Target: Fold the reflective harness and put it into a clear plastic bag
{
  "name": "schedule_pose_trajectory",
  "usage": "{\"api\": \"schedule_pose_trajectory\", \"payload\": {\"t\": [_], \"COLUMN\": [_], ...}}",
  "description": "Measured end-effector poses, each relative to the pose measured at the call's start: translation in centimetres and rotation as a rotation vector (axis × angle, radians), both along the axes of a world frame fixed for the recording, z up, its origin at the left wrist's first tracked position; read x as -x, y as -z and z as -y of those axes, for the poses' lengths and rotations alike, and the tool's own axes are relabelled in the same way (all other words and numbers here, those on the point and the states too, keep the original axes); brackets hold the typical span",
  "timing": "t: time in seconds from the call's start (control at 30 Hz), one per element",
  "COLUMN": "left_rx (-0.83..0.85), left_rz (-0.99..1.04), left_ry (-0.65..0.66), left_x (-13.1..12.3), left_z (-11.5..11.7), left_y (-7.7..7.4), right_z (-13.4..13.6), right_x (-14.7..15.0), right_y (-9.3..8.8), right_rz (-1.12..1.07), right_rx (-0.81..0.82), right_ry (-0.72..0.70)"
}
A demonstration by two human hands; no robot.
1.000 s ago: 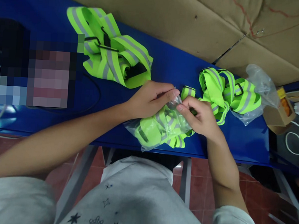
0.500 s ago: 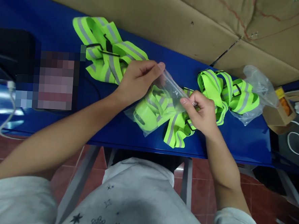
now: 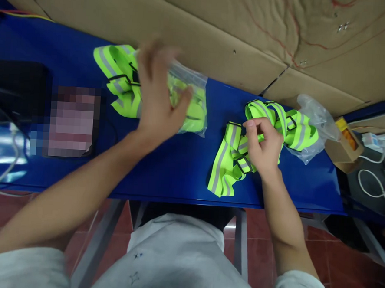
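Note:
My left hand (image 3: 159,94), blurred by motion, has its fingers apart over the bagged strap bundle (image 3: 196,105), a green-yellow reflective strap in a clear bag near the back of the blue table. Partly behind that hand lies a loose reflective strap bundle (image 3: 118,76) with black buckles. Farther right, my right hand (image 3: 264,142) is closed, thumb against forefinger, above another reflective strap (image 3: 223,167); whether its fingertips pinch anything is too small to tell. Just beyond it sits a further strap bundle (image 3: 301,129).
A crumpled clear bag (image 3: 321,117) and a small cardboard box (image 3: 345,149) are at the right. At the left are a black object (image 3: 18,90), a blurred-out item (image 3: 71,123) and a white cable (image 3: 10,163). Cardboard (image 3: 199,31) lines the back.
The bagged strap bundle has moved from between my hands to the back left. My left hand has opened over it, and my right hand no longer holds the bag's edge.

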State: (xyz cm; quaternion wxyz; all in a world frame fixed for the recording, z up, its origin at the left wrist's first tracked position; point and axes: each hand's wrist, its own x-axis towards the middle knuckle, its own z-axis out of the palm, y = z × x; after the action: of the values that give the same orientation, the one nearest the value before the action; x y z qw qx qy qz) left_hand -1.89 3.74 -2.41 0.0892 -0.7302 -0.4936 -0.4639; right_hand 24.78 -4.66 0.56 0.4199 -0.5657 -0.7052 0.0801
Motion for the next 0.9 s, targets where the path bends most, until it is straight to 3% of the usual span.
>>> {"api": "schedule_pose_trajectory", "payload": {"t": [0.07, 0.13, 0.2, 0.3, 0.37, 0.5, 0.7, 0.8, 0.9], "left_rx": [0.1, 0.126, 0.128, 0.185, 0.195, 0.122, 0.053, 0.057, 0.145], "left_rz": [-0.022, -0.201, -0.398, -0.493, -0.501, -0.515, -0.4, -0.33, -0.405], "left_ry": [0.367, 0.615, 0.8, 0.971, 0.984, 0.869, 0.724, 0.754, 0.817], "left_x": [-1.6, -3.2, -4.4, -5.3, -5.2, -4.2, -3.6, -4.0, -4.3], "left_z": [2.7, 5.2, 6.9, 8.1, 8.1, 7.1, 6.5, 7.0, 7.3], "left_y": [-0.3, -0.1, 0.6, 1.6, 1.7, 1.0, 0.3, -0.1, -0.1], "right_z": [0.1, 0.1, 0.0, -0.4, -0.8, -1.2, -0.5, -0.1, -0.1], "right_x": [0.3, 0.4, 0.2, -0.8, -1.6, -2.6, -0.7, 0.2, 0.4], "right_y": [0.2, 0.4, 0.4, 0.1, -0.2, -0.6, 0.4, 1.1, 1.2], "right_rz": [0.014, 0.023, 0.032, 0.083, 0.121, 0.059, -0.005, 0.062, 0.1], "right_rx": [0.002, -0.003, 0.001, 0.035, 0.051, -0.028, -0.059, -0.007, 0.013], "right_ry": [0.0, 0.004, 0.018, 0.042, 0.048, 0.126, 0.122, 0.052, -0.001]}}
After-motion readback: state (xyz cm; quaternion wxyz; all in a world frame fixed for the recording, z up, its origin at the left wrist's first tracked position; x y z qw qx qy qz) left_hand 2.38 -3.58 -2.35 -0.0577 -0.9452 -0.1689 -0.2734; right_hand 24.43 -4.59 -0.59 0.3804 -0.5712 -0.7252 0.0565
